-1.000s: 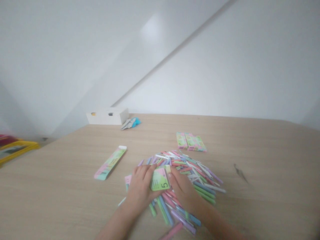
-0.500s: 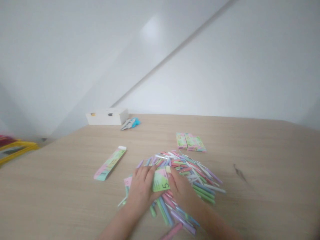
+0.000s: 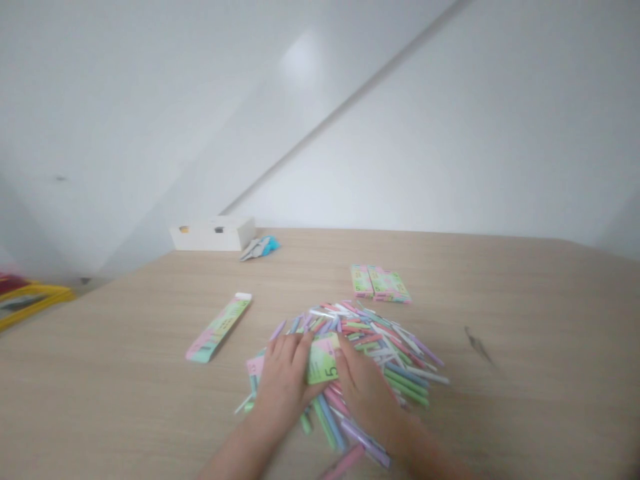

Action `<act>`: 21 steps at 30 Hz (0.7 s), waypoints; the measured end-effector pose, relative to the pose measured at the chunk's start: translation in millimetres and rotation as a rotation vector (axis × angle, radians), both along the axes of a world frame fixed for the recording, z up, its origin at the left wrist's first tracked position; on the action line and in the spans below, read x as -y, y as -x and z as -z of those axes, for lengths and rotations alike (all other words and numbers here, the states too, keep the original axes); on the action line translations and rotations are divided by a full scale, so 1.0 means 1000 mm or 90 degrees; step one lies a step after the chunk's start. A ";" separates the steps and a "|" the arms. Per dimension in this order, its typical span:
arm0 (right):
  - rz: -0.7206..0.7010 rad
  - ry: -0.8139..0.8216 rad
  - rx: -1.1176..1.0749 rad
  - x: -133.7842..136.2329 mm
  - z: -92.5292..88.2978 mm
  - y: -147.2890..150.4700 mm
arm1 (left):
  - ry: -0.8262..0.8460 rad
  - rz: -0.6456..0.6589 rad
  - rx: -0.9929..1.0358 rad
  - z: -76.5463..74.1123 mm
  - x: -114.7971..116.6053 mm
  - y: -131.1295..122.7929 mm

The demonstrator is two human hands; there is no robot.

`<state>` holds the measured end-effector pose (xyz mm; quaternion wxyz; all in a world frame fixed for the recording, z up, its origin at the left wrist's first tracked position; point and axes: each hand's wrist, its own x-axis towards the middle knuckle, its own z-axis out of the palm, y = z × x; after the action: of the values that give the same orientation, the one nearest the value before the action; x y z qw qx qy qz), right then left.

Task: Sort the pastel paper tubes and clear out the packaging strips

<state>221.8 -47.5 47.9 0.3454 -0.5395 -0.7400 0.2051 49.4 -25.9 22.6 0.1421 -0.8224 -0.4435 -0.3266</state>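
We see two hands at one pile of slim pastel plastic pens [image 3: 407,360], too many to count, on the pale wood-grain tabletop [image 3: 125,393]. The fingers of the left hand [image 3: 283,373] and right hand [image 3: 365,387] together grip one pink-and-green printed card carton [image 3: 321,363] above the pile. Left of the pile lies one long pastel card sleeve [image 3: 220,329]; behind it, at least two small pastel printed boxes [image 3: 380,283]; to its right, one thin dark object [image 3: 477,345]. Compared with a second ago, our right wrist covers a blue pen that showed beside it; the sleeve and boxes lie unchanged.
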 end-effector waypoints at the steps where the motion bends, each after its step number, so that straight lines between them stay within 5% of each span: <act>1: 0.003 -0.001 0.001 0.000 0.000 0.000 | -0.001 -0.001 -0.001 0.000 0.000 0.000; 21: 0.035 -0.018 -0.012 0.000 -0.005 0.002 | -0.036 -0.032 -0.036 0.001 0.003 -0.004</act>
<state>220.1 -47.4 52.7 0.3657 -0.5523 -0.7246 0.1902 53.2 -29.2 21.6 0.1861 -0.8157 -0.4503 -0.3120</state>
